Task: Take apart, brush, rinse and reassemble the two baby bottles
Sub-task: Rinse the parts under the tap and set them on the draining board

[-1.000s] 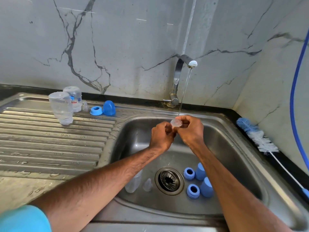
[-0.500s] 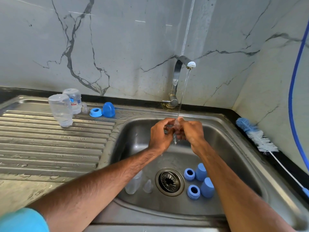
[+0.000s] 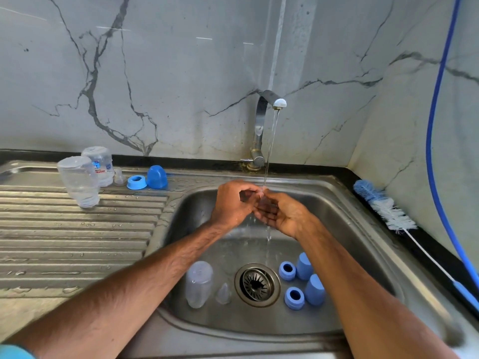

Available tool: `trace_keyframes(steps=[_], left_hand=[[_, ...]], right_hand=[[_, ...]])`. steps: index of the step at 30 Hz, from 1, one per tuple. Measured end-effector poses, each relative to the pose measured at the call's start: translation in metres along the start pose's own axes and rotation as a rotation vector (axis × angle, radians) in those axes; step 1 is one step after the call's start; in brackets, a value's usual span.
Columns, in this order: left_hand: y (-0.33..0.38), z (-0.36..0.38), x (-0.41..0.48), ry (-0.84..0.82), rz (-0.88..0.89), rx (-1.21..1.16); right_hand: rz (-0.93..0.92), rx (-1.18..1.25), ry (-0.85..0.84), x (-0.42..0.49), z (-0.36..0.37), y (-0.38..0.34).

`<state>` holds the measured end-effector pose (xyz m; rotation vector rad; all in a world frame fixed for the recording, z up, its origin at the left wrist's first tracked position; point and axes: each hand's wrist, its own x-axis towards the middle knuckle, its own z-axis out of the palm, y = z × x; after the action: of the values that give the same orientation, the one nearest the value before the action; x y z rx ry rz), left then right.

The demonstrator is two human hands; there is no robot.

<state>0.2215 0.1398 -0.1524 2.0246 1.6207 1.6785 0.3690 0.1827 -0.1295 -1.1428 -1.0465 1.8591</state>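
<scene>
My left hand (image 3: 232,204) and my right hand (image 3: 283,216) meet under the running stream above the sink basin (image 3: 344,216). They pinch a small clear teat (image 3: 261,200) between the fingertips, and the fingers hide most of it. On the basin floor lie a clear bottle (image 3: 199,283), another clear teat (image 3: 223,294), two blue rings (image 3: 287,270) (image 3: 294,297) and two blue caps (image 3: 303,265) (image 3: 315,290). Two clear bottles (image 3: 77,181) (image 3: 99,164) stand upside down on the drainboard (image 3: 64,234), beside a third teat (image 3: 119,177), a blue ring (image 3: 136,182) and a blue cap (image 3: 157,177).
The tap (image 3: 267,104) runs a thin stream at the back of the basin. A drain strainer (image 3: 257,285) sits in the basin floor. A blue and white bottle brush (image 3: 383,206) lies on the right counter edge. A blue hose (image 3: 435,151) hangs along the right wall.
Both hands have dropped slightly and closed together under the stream. The teat, plainly visible a second ago, is now mostly covered by my fingers, and my right palm has turned upward.
</scene>
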Motion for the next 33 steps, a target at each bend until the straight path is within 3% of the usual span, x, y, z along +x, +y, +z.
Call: trace_keyframes(steps=[4, 7, 11, 17, 26, 29, 33], left_hand=[[-0.008, -0.012, -0.001, -0.212, -0.050, 0.093], [-0.013, -0.013, -0.002, -0.173, -0.155, 0.150], [-0.011, -0.010, 0.018, -0.101, -0.362, 0.045], [-0.001, 0.008, 0.062, -0.104, -0.680, -0.118], [0.006, 0.018, 0.078, 0.176, -0.940, -0.556], [0.003, 0.018, 0.080, 0.199, -0.911, -0.623], [0.002, 0.013, 0.081, 0.059, -0.700, -0.433]], right_hand=[[-0.333, -0.349, 0.266, -0.001, -0.002, 0.003], [-0.520, -0.593, 0.348, 0.001, 0.005, 0.006], [-0.644, -0.718, 0.363, 0.008, 0.011, 0.008], [-0.706, -0.833, 0.394, 0.012, 0.006, 0.009], [-0.715, -0.829, 0.352, 0.012, 0.010, 0.011], [-0.705, -0.803, 0.347, 0.010, 0.009, 0.011], [-0.697, -0.753, 0.361, 0.008, 0.006, 0.009]])
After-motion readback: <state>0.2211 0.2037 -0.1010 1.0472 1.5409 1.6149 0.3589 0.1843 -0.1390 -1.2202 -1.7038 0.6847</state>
